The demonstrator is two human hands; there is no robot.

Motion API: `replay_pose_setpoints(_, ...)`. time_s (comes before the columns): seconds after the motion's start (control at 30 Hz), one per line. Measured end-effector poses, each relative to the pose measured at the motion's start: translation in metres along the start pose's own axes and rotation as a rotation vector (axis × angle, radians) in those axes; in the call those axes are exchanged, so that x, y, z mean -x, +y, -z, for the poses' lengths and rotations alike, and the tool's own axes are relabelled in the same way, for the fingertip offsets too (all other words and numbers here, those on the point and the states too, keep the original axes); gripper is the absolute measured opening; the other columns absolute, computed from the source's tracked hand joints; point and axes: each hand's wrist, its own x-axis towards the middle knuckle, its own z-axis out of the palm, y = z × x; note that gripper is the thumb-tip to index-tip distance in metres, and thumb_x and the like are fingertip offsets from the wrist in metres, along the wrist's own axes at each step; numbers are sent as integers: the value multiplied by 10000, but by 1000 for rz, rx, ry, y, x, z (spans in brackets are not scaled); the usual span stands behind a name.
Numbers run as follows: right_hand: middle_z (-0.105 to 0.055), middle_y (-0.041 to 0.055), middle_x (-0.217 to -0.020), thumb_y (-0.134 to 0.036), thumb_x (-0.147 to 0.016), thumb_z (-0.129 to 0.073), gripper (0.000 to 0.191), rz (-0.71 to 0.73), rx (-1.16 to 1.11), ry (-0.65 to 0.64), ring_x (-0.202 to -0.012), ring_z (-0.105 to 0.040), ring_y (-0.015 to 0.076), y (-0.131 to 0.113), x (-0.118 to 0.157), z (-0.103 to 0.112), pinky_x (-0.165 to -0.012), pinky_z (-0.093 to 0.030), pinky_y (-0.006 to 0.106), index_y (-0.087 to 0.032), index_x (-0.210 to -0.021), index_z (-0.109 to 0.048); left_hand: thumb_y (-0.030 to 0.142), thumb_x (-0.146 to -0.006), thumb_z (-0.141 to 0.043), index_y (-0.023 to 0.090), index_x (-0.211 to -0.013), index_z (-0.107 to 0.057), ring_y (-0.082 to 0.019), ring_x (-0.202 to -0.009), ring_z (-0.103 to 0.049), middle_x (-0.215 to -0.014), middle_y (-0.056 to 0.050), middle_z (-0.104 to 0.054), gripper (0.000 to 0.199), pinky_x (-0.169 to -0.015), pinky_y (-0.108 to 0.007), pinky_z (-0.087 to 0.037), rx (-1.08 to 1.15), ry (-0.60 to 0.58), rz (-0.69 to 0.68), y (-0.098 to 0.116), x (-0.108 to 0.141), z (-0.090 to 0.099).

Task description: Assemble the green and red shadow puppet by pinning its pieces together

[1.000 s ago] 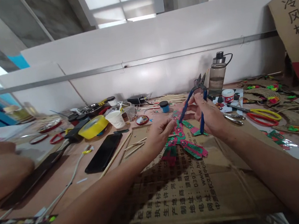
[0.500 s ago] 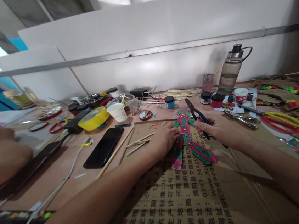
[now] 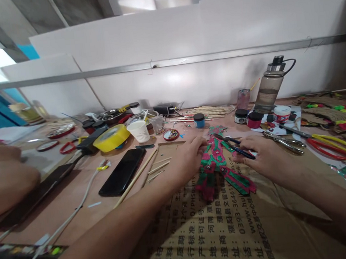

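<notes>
A pink-and-green jointed puppet with small shiny studs at its joints lies on a flattened, printed cardboard sheet. My left hand is closed at the puppet's upper left side, its fingertips pinching there; the exact contact is partly hidden by the fingers. In my right hand is a pair of pliers with dark blue handles. Their jaws point left, over the upper part of the puppet. Several short thin sticks lie to the left of my left hand.
A black phone, yellow tape roll and white cup stand left. Paint jars, a bead lid and a water bottle line the back. Scissors and silver pliers lie right. Another person's hand is far left.
The pliers have swung from pointing upward to lying lower and leftward over the puppet. My left hand has shifted slightly up the puppet. The whole view has tilted a little.
</notes>
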Motion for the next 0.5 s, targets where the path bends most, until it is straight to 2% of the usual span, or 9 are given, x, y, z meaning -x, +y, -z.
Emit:
replay_pose_setpoints(0.1, -676, 99, -1086, -383, -885, -549, 240, 95, 55, 36, -1051, -587, 286, 5, 3, 0, -895, -468, 431, -233, -1027, -670, 182, -921, -483, 169, -927, -653, -170, -859, -610, -921, -44, -684, 170, -781, -282, -478, 64, 29, 9, 0, -2, 6)
replay_pose_setpoints(0.2, -650, 104, -1132, -293, -870, -546, 258, 141, 110, 36, -1098, -557, 290, 7, 5, 0, -930, -461, 464, -225, -1104, -631, 201, -929, -482, 167, -967, -683, -173, -882, -615, -941, -55, -691, 207, -822, -296, -480, 84, 65, -13, -2, -2, 9)
replay_pose_setpoints(0.37, -639, 109, -1079, -144, -809, -545, 236, 186, 226, 75, -1049, -567, 284, 12, 7, 2, -897, -477, 438, -211, -1020, -628, 212, -918, -512, 174, -965, -700, -168, -905, -631, -979, -60, -704, 198, -838, -293, -490, 120, 106, -40, -4, -1, 8)
replay_pose_setpoints(0.5, -627, 107, -1047, -112, -750, -570, 248, 191, 307, 59, -1025, -562, 290, 14, 7, 1, -838, -490, 415, -205, -977, -604, 183, -901, -525, 186, -970, -696, -165, -898, -648, -976, -41, -726, 185, -852, -297, -498, 178, 101, -25, -3, 0, 7)
